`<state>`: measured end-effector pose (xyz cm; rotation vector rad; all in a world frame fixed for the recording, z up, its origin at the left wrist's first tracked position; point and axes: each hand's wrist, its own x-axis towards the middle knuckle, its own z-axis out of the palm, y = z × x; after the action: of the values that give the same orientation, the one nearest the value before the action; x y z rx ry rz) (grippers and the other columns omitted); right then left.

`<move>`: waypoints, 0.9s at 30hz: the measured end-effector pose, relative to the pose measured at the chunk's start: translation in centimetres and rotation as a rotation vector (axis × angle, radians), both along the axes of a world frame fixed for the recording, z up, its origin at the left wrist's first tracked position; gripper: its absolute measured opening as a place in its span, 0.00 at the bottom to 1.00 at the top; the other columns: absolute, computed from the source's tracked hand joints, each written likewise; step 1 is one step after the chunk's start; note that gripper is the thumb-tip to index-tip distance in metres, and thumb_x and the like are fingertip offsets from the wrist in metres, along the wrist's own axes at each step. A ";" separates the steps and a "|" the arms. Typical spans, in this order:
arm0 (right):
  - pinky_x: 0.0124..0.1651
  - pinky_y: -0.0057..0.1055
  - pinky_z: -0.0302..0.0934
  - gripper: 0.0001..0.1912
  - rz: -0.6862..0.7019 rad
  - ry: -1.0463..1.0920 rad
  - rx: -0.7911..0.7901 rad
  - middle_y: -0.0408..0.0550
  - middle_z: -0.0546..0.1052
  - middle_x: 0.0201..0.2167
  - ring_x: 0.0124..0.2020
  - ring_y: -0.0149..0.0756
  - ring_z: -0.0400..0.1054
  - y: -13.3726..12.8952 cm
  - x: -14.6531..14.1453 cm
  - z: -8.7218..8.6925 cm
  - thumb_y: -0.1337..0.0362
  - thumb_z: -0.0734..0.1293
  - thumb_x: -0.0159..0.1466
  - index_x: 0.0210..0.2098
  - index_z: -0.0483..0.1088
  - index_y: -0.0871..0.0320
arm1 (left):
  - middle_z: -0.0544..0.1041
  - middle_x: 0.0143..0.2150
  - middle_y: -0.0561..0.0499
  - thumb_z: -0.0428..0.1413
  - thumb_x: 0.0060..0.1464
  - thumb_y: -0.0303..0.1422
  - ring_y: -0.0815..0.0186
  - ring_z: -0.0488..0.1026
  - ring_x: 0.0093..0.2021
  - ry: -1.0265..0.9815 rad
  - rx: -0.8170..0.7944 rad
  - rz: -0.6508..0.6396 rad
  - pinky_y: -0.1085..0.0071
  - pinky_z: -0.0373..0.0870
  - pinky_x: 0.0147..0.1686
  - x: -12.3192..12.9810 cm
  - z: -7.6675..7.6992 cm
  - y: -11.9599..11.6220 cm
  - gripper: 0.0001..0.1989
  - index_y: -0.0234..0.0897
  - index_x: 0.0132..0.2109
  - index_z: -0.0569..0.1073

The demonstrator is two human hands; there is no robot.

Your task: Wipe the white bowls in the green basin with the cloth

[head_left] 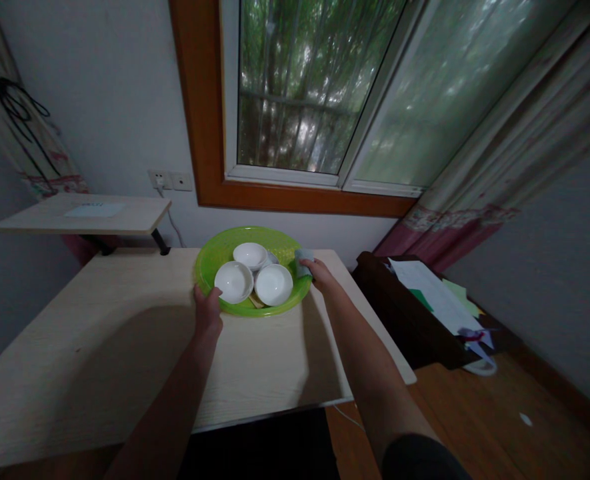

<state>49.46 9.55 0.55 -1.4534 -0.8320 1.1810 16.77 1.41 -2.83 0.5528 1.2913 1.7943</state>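
Observation:
A round green plastic basket (252,233) is near the table's far edge, tilted toward me. Three white bowls sit in it: one at the back (250,255), one at front left (233,282) and one at front right (273,285). Between them, mostly hidden, shows another pale dish (271,259). My left hand (207,308) is closed on the basket's left rim, its thumb beside the front left bowl. At the right rim, my right hand (319,272) is closed on a grey-blue cloth (303,256); whether it also grips the rim I cannot tell.
The pale wooden table (139,373) stands against the wall under a window (319,87). A small raised shelf (125,217) with a paper label is at the back left. To the right, a dark brown piece of furniture (389,313) bears papers (435,293).

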 end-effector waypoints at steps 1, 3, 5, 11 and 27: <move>0.41 0.36 0.79 0.04 0.005 0.008 -0.005 0.51 0.88 0.35 0.35 0.43 0.82 0.0 0.0 0.0 0.66 0.73 0.62 0.38 0.80 0.57 | 0.80 0.48 0.49 0.61 0.41 0.28 0.54 0.81 0.52 -0.014 -0.012 -0.006 0.53 0.80 0.59 0.0 0.0 0.0 0.32 0.42 0.57 0.73; 0.42 0.36 0.79 0.04 0.017 0.025 -0.018 0.52 0.88 0.37 0.36 0.44 0.83 0.1 0.1 -0.1 0.66 0.73 0.63 0.39 0.80 0.57 | 0.80 0.49 0.48 0.61 0.40 0.29 0.54 0.80 0.54 -0.050 -0.039 -0.019 0.53 0.79 0.59 0.0 0.1 0.0 0.32 0.42 0.57 0.73; 0.43 0.37 0.80 0.04 0.031 0.039 -0.034 0.53 0.88 0.37 0.37 0.44 0.83 0.2 0.1 -0.1 0.66 0.73 0.64 0.39 0.80 0.57 | 0.80 0.50 0.48 0.61 0.40 0.29 0.53 0.80 0.55 -0.055 -0.041 -0.025 0.53 0.79 0.60 -0.1 0.3 -0.1 0.33 0.42 0.58 0.73; 0.43 0.36 0.79 0.04 0.064 0.032 -0.076 0.54 0.88 0.36 0.35 0.42 0.82 0.3 0.3 0.1 0.65 0.72 0.69 0.38 0.80 0.60 | 0.79 0.48 0.49 0.61 0.40 0.30 0.54 0.80 0.54 -0.051 -0.053 -0.025 0.53 0.79 0.59 -0.2 0.3 -0.1 0.32 0.42 0.56 0.72; 0.36 0.32 0.74 0.07 -0.066 -0.139 -0.073 0.54 0.86 0.33 0.33 0.42 0.80 0.5 0.2 -0.5 0.63 0.75 0.65 0.37 0.81 0.61 | 0.80 0.48 0.48 0.60 0.38 0.29 0.53 0.80 0.53 -0.054 -0.059 -0.025 0.53 0.80 0.58 -0.2 0.5 0.0 0.33 0.42 0.57 0.73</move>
<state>49.68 10.03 0.02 -1.6257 -0.8364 1.0802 16.60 1.36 -2.28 0.4824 1.2907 1.7338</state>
